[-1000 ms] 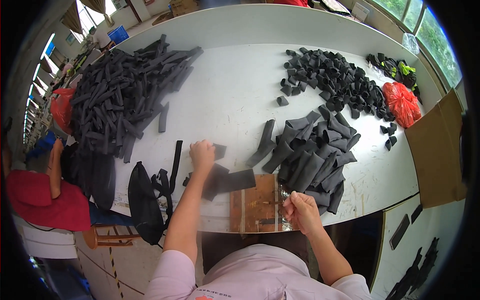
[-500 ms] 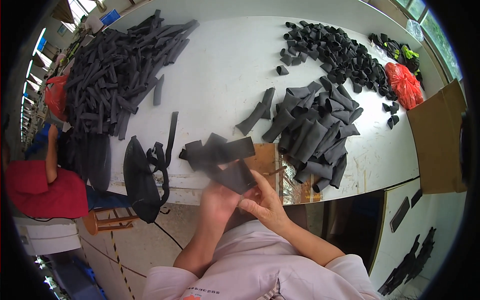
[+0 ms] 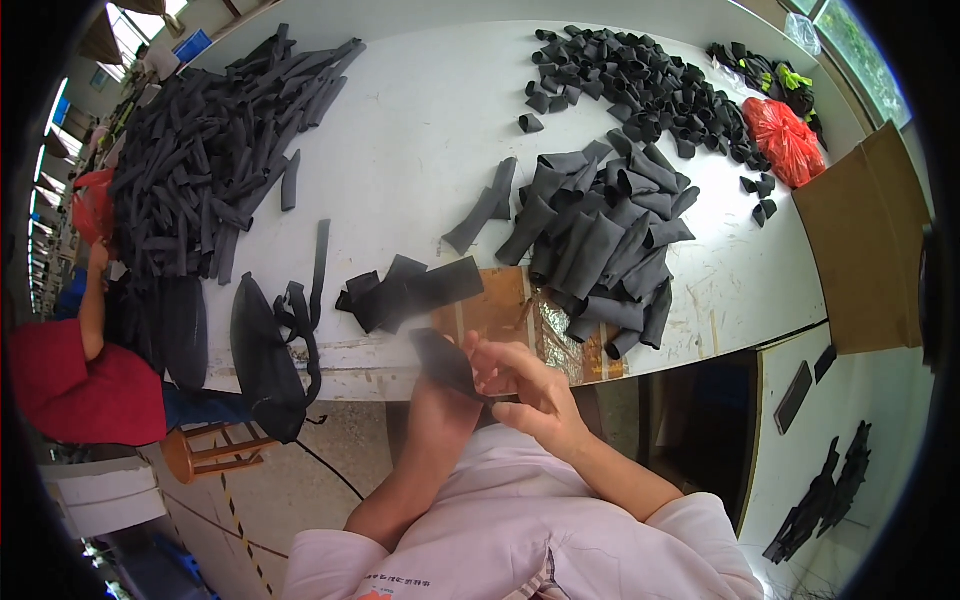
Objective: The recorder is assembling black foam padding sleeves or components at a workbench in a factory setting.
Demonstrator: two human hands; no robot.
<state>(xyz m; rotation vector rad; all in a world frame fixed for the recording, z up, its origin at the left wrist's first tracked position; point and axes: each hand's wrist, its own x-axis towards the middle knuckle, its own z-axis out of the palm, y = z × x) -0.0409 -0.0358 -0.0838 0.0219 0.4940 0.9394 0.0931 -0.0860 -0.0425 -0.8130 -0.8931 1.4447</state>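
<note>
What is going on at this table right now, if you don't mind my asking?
A person at a white table holds one dark flat fabric piece in both hands, just off the near edge. The left hand is under it; the right hand pinches it from the side. A few similar pieces lie on the table just ahead. A heap of long strips sits to the left, folded sleeves and small rolled pieces to the right. Another person in red sits at the left end.

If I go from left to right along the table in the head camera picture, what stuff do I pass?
Big heap of long dark strips → black bag → small stack of flat black pieces → pile of black sleeves → red plastic bag → cardboard sheet.
</note>
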